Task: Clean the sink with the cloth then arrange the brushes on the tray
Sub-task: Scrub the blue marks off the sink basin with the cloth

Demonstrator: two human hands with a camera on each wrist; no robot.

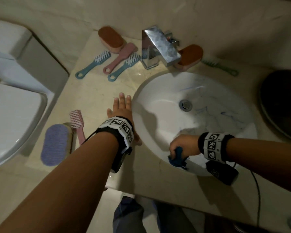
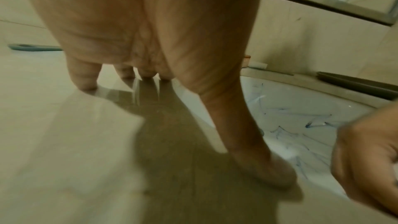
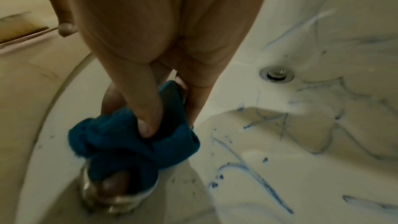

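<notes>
The white sink (image 1: 160,101) carries blue scribble marks, mostly on its right side (image 3: 254,164). My right hand (image 1: 180,145) grips a bunched dark blue cloth (image 1: 179,158) and presses it against the near wall of the basin; in the right wrist view the thumb and fingers (image 3: 148,122) pinch the cloth (image 3: 116,140). My left hand (image 1: 122,108) lies flat with straight fingers on the counter just left of the sink rim. Teal (image 1: 92,64), pink (image 1: 119,58) and orange (image 1: 110,39) brushes lie at the back. A dark tray (image 1: 279,105) sits to the right.
A chrome faucet (image 1: 158,46) stands behind the basin, with another orange brush (image 1: 191,56) and a green brush (image 1: 220,67) beside it. A purple scrub brush (image 1: 55,143) and a pink brush (image 1: 76,123) lie near the counter's left edge. A toilet (image 1: 12,115) is on the left.
</notes>
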